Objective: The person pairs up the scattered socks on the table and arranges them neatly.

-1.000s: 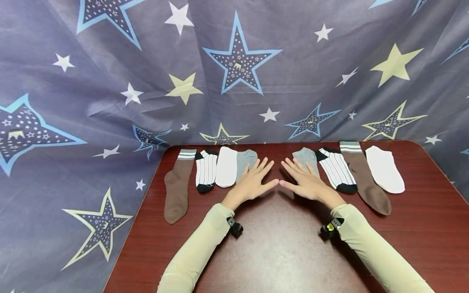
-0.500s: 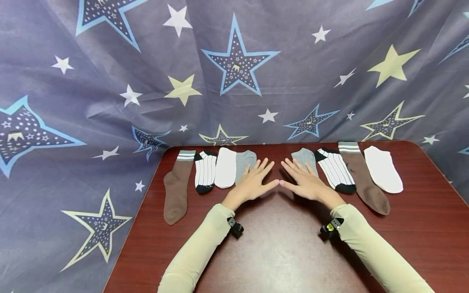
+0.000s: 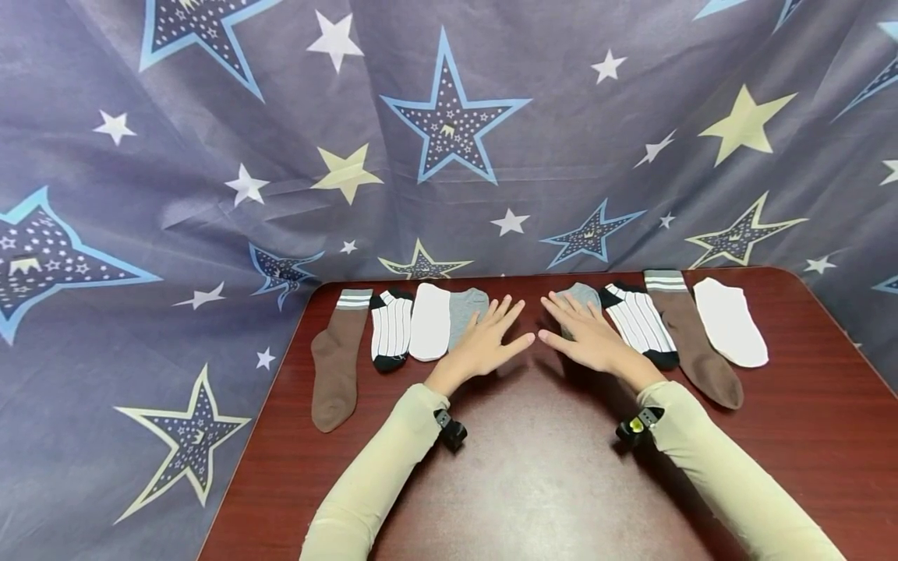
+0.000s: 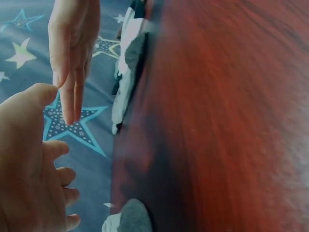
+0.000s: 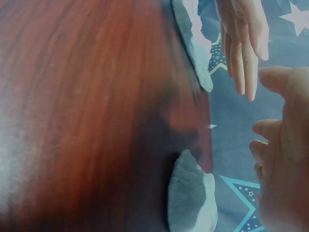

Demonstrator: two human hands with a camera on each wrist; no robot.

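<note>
My left hand [image 3: 484, 343] is held over the table with fingers spread, holding nothing, its fingers overlapping a grey ankle sock [image 3: 465, 308] in the head view. The right hand [image 3: 589, 340] mirrors it, also spread and holding nothing, partly hiding another grey ankle sock [image 3: 584, 294]. A small gap separates the two thumb tips. Left of the left hand lie a white sock [image 3: 430, 322], a black-and-white striped sock [image 3: 391, 331] and a brown sock [image 3: 335, 374]. To the right lie a striped sock [image 3: 638, 321], a brown sock [image 3: 691, 343] and a white sock [image 3: 732, 323].
The socks lie flat along the far side of a glossy red-brown wooden table [image 3: 519, 483]. Behind its far edge hangs a grey-blue star-patterned cloth [image 3: 281, 156]. Small black cameras [image 3: 452, 432] are worn at both wrists.
The right hand has shifted slightly forward, covering more of its grey sock, and the thumb tips are a little farther apart. The head view has drifted slightly. The socks have stayed put.
</note>
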